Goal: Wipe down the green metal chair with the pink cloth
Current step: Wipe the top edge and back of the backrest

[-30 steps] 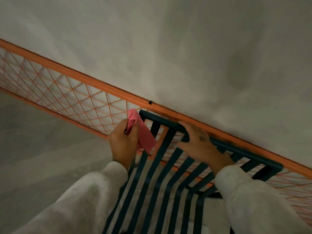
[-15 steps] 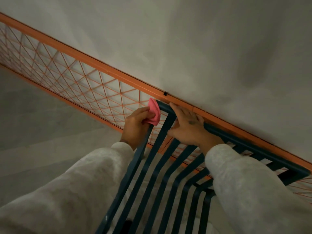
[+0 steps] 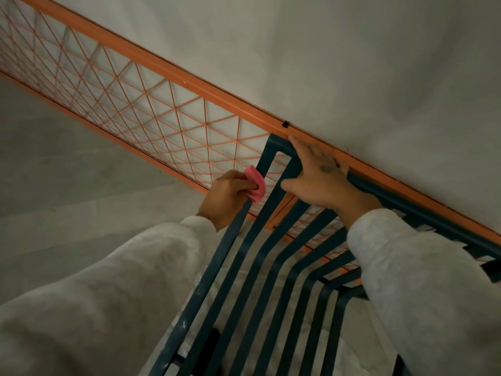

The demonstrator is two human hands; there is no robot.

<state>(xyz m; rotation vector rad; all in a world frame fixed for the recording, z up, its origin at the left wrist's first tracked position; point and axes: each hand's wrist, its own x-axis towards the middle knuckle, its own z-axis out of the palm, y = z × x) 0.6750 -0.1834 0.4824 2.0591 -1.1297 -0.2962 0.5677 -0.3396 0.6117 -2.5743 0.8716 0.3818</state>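
Observation:
The dark green metal chair [image 3: 260, 256] fills the lower middle of the head view, its slatted back rising to a top rail near the wall. My left hand [image 3: 226, 198] grips the pink cloth [image 3: 254, 184], folded round the leftmost upright bar of the chair back, a little below the top corner. My right hand [image 3: 320, 180] rests flat on the top rail near that corner, fingers stretched out and thumb spread over a slat. Both arms are in pale fleece sleeves.
An orange metal frame with a diamond wire mesh [image 3: 151, 104] runs diagonally behind the chair, along the foot of a plain grey wall [image 3: 325, 50]. Grey floor [image 3: 67, 172] lies to the left of the chair.
My left hand has slid the pink cloth from the top corner down the leftmost bar. My right hand has shifted left along the top rail toward the corner.

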